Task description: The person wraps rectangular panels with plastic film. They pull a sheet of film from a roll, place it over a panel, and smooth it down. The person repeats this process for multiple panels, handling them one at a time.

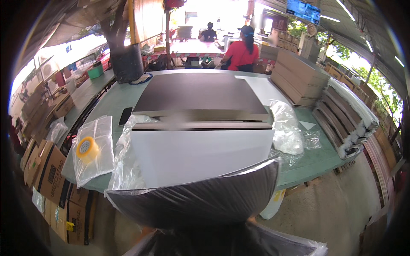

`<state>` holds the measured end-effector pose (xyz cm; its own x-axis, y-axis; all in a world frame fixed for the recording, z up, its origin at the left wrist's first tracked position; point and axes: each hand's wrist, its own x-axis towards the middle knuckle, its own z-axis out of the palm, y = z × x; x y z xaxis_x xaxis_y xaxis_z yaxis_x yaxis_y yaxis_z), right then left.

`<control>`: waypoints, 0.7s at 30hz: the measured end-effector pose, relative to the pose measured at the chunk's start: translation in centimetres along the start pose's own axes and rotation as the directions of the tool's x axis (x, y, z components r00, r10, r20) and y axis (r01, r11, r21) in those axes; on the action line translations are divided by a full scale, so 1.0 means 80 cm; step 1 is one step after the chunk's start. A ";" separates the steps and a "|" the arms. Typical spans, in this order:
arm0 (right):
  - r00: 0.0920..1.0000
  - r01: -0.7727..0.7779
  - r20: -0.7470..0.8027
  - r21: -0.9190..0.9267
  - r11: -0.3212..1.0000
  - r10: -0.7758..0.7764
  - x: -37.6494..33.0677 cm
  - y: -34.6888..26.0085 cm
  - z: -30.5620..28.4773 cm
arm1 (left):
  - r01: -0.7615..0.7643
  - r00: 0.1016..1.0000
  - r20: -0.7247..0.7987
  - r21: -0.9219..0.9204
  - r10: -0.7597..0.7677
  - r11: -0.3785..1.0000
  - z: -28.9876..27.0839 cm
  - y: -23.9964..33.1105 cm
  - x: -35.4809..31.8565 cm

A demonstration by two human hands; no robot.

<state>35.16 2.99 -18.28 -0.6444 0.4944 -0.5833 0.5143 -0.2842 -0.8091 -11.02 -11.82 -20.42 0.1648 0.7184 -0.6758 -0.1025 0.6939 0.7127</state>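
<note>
A dark pack wrapped in clear plastic [192, 200] stands tilted close against my body, at the near edge of the table. Low down at its left side a small patch of my left hand or wrist [144, 233] shows, blurred. At the pack's lower right edge only a sliver of my right hand [252, 219] is visible. The pack hides the fingers of both. Just beyond it lies a stack of boards with a white top sheet [200, 149], loose clear plastic around its sides. Behind that stack is a thick stack of dark brown boards [198, 94].
On the green table [316, 170] are a tape roll [87, 149] on plastic bags, a phone [125, 115], crumpled plastic [287, 128], a tall board stack [299, 79] and wrapped packs [346, 115]. Cartons [53, 170] stand at left. A person in red [243, 51] is beyond.
</note>
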 end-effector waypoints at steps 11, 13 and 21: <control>0.927 -0.171 -0.333 0.035 0.985 0.173 -0.020 -0.015 -0.069 | -0.110 0.868 -0.252 0.743 0.428 0.661 0.009 0.106 -0.057; 0.909 0.375 0.052 0.334 0.865 -0.414 -0.082 -0.083 -0.099 | -0.340 0.817 -0.362 0.328 0.449 0.882 0.047 0.166 -0.169; 0.813 0.369 0.575 -0.382 0.847 -0.095 -0.022 -0.057 0.066 | -0.557 0.807 0.590 0.739 0.036 0.379 0.127 0.074 -0.034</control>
<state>30.95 -0.96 -13.93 -0.8977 -0.0433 -0.4385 0.4144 0.2552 -0.8736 -2.13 -10.18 -12.47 0.7078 0.5764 -0.4085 0.5942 -0.1731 0.7854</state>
